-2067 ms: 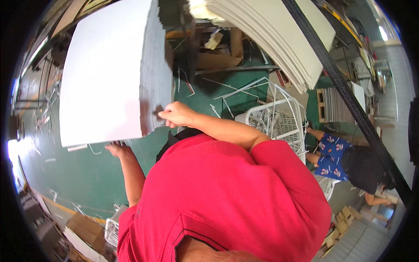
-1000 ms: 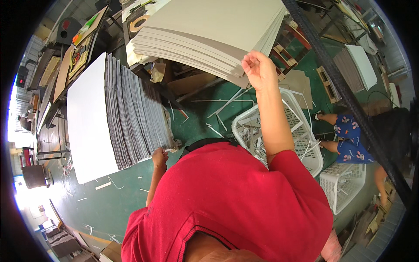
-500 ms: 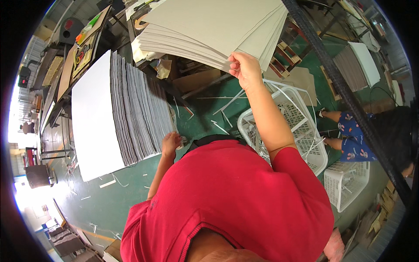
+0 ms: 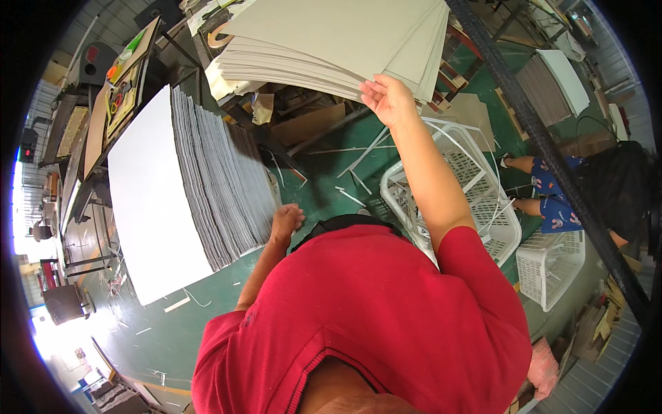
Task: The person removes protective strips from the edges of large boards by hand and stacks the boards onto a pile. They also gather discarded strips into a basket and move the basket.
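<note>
My right hand (image 4: 392, 101) is stretched out to the front edge of a fanned stack of pale grey boards (image 4: 310, 34) on a table. Its palm faces up, with the fingers apart and slightly bent at the edge of the boards; no board is visibly gripped. Low by my waist, my left hand (image 4: 286, 222) has its fingers loosely curled together, with nothing seen in them. Beside it on the left stands a tall stack of sheets (image 4: 221, 172) with grey edges and a white top sheet (image 4: 155, 207).
White plastic baskets (image 4: 510, 238) with strips inside stand at the right. A person in blue patterned shorts (image 4: 558, 207) is beyond them. A dark slanting bar (image 4: 538, 131) crosses the right side. Offcut strips (image 4: 352, 197) lie on the green floor. A tool board (image 4: 124, 103) is at upper left.
My right hand's fingers have straightened and spread at the boards' edge. The left hand has moved slightly right, away from the tall stack. The view has shifted a little.
</note>
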{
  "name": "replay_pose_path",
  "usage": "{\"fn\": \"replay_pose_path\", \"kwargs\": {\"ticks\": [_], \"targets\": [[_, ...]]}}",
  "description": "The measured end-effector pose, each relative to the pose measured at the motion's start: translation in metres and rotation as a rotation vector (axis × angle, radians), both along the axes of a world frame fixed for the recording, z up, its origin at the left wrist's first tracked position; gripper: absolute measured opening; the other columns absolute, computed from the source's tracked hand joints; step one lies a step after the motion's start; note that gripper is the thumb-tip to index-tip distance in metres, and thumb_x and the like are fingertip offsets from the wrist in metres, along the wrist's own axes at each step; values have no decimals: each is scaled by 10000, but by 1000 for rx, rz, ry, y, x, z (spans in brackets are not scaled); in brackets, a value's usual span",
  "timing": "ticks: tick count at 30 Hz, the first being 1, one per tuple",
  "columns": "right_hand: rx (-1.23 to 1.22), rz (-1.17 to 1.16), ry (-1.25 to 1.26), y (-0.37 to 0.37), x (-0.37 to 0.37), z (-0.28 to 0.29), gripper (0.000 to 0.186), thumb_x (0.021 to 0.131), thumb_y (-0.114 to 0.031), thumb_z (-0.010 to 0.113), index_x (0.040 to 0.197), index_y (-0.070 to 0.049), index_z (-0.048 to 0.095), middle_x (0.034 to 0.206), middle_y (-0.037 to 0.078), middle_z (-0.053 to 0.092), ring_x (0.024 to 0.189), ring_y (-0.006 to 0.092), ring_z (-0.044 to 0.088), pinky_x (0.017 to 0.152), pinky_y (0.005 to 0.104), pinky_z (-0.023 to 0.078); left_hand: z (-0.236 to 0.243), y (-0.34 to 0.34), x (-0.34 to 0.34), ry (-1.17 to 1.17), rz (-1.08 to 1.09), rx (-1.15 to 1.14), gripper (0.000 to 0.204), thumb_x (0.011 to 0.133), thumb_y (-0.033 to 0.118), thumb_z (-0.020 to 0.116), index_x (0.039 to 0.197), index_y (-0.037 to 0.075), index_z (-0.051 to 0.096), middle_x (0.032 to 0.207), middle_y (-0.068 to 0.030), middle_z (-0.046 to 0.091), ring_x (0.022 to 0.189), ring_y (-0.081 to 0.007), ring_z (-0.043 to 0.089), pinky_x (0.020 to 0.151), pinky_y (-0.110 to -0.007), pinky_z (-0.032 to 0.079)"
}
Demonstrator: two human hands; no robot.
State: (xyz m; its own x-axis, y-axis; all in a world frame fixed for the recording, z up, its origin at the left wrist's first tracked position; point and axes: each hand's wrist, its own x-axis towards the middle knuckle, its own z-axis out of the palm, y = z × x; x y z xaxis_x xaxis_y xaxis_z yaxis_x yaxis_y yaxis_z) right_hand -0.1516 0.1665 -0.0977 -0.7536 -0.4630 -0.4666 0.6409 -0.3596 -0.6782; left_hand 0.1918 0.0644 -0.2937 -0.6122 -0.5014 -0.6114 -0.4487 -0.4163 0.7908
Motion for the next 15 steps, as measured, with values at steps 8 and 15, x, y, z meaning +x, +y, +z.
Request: {"fn": "replay_pose_path", "kwargs": {"ticks": [8,15], "targets": [[79,-72,-63,-16,-9,4,123,824,-131,567,849,-39,490,758,73,540,661,182,573,567,315,490,-33,-12,29,-23,-40,80,340,844,242,495,1076,-5,516,900,-76,598,728,-147,585,624,-251,460],[56,-115,-70,-24,6,15,162,790,-119,586,895,-34,497,762,72,519,658,212,547,576,342,480,-17,-8,16,-44,-117,80,339,853,266,503,1074,10,524,911,-70,600,737,-147,588,632,-256,458]]}}
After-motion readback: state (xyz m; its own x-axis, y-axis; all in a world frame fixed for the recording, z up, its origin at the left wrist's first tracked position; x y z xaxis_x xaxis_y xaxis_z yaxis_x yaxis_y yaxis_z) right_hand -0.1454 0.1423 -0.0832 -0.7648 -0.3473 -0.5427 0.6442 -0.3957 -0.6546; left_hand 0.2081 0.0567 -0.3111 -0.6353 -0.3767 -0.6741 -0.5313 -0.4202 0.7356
